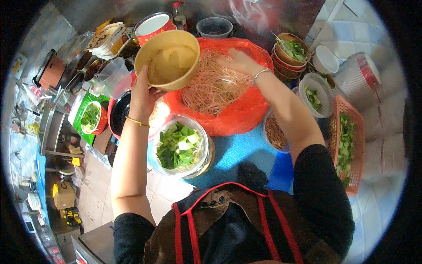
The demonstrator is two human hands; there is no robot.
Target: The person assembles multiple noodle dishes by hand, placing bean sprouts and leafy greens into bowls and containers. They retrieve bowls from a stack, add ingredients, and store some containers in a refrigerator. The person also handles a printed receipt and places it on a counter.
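My left hand (143,94) grips the rim of a tan paper bowl (173,62), tilted so that its inside shows; no food can be made out in it. My right hand (235,61) touches the bean sprouts (212,89) heaped in a red mesh bag (237,127), its fingers partly hidden or blurred among them. Below the bowl, a round clear plastic container (206,158) holds chopped leafy greens (178,145) with some sprouts. A clear tub of brown minced food (276,132) sits under my right forearm.
At right stand stacked bowls (288,71) with greens on top, a clear container of greens (316,95), and an orange plastic basket (359,148). At left are a red bowl of greens (102,122), a clear plastic tub (113,74) and a black pan (121,112). A blue surface (230,155) lies before me.
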